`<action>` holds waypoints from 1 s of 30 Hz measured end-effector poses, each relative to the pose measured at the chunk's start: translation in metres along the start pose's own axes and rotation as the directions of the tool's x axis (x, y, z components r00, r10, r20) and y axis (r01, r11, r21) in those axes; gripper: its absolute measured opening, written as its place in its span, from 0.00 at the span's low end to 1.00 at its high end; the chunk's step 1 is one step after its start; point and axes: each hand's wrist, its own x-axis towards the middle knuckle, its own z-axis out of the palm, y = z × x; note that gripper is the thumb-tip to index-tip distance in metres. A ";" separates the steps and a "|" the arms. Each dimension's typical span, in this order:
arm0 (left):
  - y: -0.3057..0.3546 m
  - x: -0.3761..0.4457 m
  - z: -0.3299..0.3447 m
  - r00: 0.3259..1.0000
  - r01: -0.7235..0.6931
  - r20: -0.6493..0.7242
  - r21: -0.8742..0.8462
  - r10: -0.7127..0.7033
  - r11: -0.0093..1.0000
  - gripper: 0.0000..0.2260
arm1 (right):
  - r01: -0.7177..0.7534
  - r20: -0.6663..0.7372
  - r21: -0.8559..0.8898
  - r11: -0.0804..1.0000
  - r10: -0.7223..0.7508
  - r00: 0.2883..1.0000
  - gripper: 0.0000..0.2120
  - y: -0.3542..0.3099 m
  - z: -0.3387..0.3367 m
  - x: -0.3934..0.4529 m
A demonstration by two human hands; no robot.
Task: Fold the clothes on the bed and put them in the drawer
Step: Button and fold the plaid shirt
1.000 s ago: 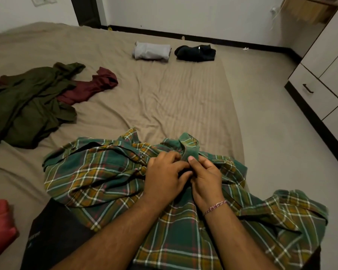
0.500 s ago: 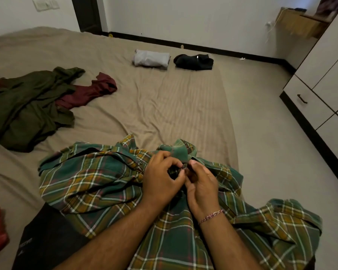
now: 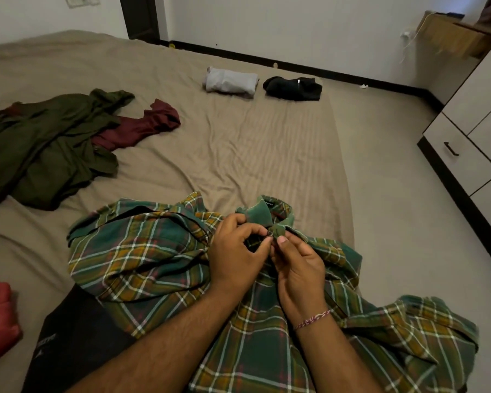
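Right now we have the plaid shirt (image 3: 159, 259) spread on the bed (image 3: 238, 154) just in front of us, its collar (image 3: 262, 214) pointing away toward the far edge and its body running back under our forearms. Our left hand (image 3: 236, 256) and right hand (image 3: 298, 268) meet at the top of the placket, immediately below the collar. Both sets of fingers are drawn in narrow: the left fingers (image 3: 255, 231) pinch the fabric edge from the left, the right thumb and forefinger pinch it from the right, and the small dark button (image 3: 270, 233) sits between them, touching both. Both hands are equally near, so we judge fastening this button to be the step in hand. Two folded garments, grey (image 3: 230, 82) and black (image 3: 294, 87), lie well apart at the far edge; the drawer (image 3: 462, 163) stands to our right.
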 end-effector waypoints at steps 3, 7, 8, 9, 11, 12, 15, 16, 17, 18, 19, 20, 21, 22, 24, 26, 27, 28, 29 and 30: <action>0.001 0.000 -0.002 1.000 -0.006 -0.009 -0.003 0.006 1.000 0.07 | 0.033 0.010 -0.035 0.999 -0.033 0.999 0.11 0.003 -0.001 0.001; 0.002 0.000 -0.003 1.000 -0.023 -0.014 -0.010 0.023 1.000 0.07 | 0.073 0.017 -0.109 0.991 -0.072 0.997 0.16 0.004 -0.004 0.003; 0.002 0.000 -0.003 1.000 -0.027 -0.012 -0.010 0.027 1.000 0.08 | 0.081 0.017 -0.127 0.989 -0.080 0.997 0.14 0.004 -0.005 0.003; 0.001 -0.001 -0.003 1.000 -0.030 -0.010 -0.014 0.030 0.999 0.08 | 0.087 0.015 -0.146 0.985 -0.086 0.996 0.12 0.004 -0.005 0.003; 0.001 -0.001 -0.003 1.000 -0.029 -0.004 -0.030 0.029 0.999 0.09 | 0.101 0.011 -0.178 0.979 -0.100 0.995 0.11 0.005 -0.007 0.004; 0.001 -0.001 -0.003 1.000 -0.021 0.001 -0.045 0.021 0.999 0.08 | 0.107 0.012 -0.190 0.976 -0.107 0.994 0.11 0.006 -0.007 0.005; -0.001 0.001 -0.003 0.999 0.040 0.032 -0.107 -0.036 0.994 0.04 | 0.135 0.024 -0.232 0.963 -0.133 0.991 0.08 0.008 -0.007 0.005; -0.002 0.002 -0.003 0.998 0.060 0.043 -0.123 -0.055 0.991 0.03 | 0.158 0.035 -0.261 0.952 -0.154 0.987 0.07 0.008 -0.007 0.006; -0.002 0.003 -0.003 0.996 0.080 0.054 -0.140 -0.073 0.987 0.02 | 0.190 0.053 -0.297 0.936 -0.183 0.982 0.07 0.009 -0.006 0.006; -0.002 0.005 -0.004 0.994 0.100 0.065 -0.156 -0.091 0.983 0.03 | 0.228 0.077 -0.333 0.915 -0.215 0.974 0.08 0.009 -0.006 0.007; -0.002 0.006 -0.004 0.991 0.120 0.077 -0.171 -0.108 0.978 0.04 | 0.262 0.100 -0.365 0.893 -0.242 0.965 0.08 0.009 -0.006 0.007; -0.002 0.007 -0.005 0.989 0.130 0.089 -0.182 -0.115 0.975 0.04 | 0.287 0.115 -0.387 0.876 -0.263 0.958 0.09 0.010 -0.006 0.007; -0.002 0.008 -0.005 0.988 0.131 0.100 -0.184 -0.114 0.974 0.04 | 0.303 0.124 -0.399 0.865 -0.277 0.953 0.09 0.010 -0.006 0.007; -0.002 0.008 -0.005 0.988 0.125 0.109 -0.180 -0.107 0.976 0.04 | 0.316 0.130 -0.405 0.858 -0.288 0.949 0.10 0.010 -0.007 0.007; -0.003 0.008 -0.004 0.987 0.119 0.127 -0.165 -0.099 0.979 0.03 | 0.341 0.145 -0.422 0.840 -0.309 0.940 0.11 0.010 -0.010 0.008; -0.005 0.009 -0.003 0.982 0.134 0.155 -0.158 -0.109 0.978 0.03 | 0.370 0.173 -0.442 0.817 -0.327 0.929 0.12 0.012 -0.013 0.009; -0.006 0.010 -0.003 0.977 0.150 0.177 -0.158 -0.121 0.976 0.03 | 0.390 0.192 -0.457 0.799 -0.340 0.921 0.12 0.013 -0.014 0.010; -0.006 0.011 -0.003 0.971 0.164 0.202 -0.157 -0.131 0.974 0.04 | 0.415 0.211 -0.481 0.772 -0.358 0.910 0.12 0.015 -0.016 0.011; -0.007 0.012 -0.003 0.965 0.171 0.223 -0.153 -0.134 0.973 0.04 | 0.441 0.229 -0.508 0.740 -0.378 0.897 0.13 0.015 -0.017 0.012; -0.007 0.012 -0.004 0.961 0.172 0.244 -0.146 -0.133 0.974 0.05 | 0.464 0.241 -0.537 0.705 -0.398 0.885 0.13 0.016 -0.018 0.012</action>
